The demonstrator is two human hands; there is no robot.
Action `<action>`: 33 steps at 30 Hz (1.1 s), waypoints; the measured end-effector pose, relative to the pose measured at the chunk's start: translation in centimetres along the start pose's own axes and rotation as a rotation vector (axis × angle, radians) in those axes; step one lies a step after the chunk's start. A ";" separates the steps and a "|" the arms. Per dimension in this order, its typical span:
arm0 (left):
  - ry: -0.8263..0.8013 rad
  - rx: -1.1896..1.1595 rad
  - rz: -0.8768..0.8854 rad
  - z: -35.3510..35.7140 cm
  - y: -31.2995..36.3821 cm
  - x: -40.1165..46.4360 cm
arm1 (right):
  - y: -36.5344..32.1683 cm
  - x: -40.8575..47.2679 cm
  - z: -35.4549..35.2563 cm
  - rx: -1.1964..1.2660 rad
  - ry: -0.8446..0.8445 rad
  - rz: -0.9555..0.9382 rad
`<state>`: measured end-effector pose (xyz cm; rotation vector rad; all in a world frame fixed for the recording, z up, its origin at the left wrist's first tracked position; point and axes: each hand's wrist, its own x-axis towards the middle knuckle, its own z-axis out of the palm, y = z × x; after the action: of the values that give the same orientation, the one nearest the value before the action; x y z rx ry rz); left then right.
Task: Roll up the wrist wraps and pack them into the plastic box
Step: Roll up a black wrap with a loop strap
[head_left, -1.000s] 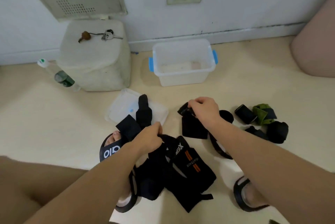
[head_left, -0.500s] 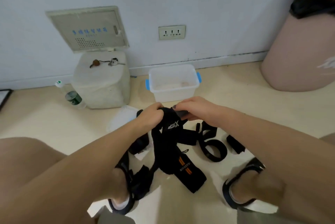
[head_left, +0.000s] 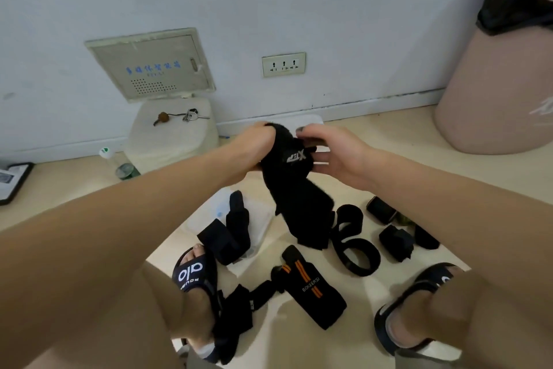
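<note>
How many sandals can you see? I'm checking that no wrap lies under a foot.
2: the left sandal, with white lettering, is beside the wrap with orange stripes; the right sandal is at lower right. Cloth under either would be hidden.

Soft, even indoor light casts only faint shadows on the floor (head_left: 374, 309), while wide-angle distortion bends the edges and fine detail stays slightly blurred.

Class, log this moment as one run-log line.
left hand: grips black wrist wrap | right hand: pinches it | plastic box: mostly hidden
</note>
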<state>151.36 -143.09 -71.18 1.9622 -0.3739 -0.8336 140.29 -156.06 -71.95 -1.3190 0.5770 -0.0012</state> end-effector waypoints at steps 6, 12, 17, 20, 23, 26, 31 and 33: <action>-0.150 0.160 -0.016 -0.6 -0.4 0.5 | -1.2 0.8 -0.6 -0.149 0.172 0.002; -0.268 0.449 0.068 -0.9 0.4 1.7 | -2.1 2.1 -1.4 -0.148 0.226 -0.026; -0.336 0.599 0.239 -1.2 0.0 2.3 | -2.2 2.6 -0.3 -0.116 0.187 0.001; -0.301 0.596 0.271 -1.7 -0.4 2.7 | -2.3 2.7 0.0 -0.137 0.182 0.027; -0.250 0.527 0.296 -2.2 -1.2 3.0 | -2.6 2.8 0.4 -0.111 0.167 0.044; -0.176 0.499 0.281 -2.4 -1.7 2.8 | -2.8 2.5 0.8 -0.074 0.120 0.066; -0.125 0.442 0.247 -2.6 -1.6 2.0 | -2.5 2.2 1.0 0.056 0.013 0.088; -0.126 0.434 0.221 -3.2 -1.5 1.9 | -2.8 2.0 1.1 0.072 -0.005 0.096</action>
<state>154.77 -141.34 -72.18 2.2132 -0.8912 -0.7793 143.29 -156.48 -70.05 -1.2203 0.6303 0.0598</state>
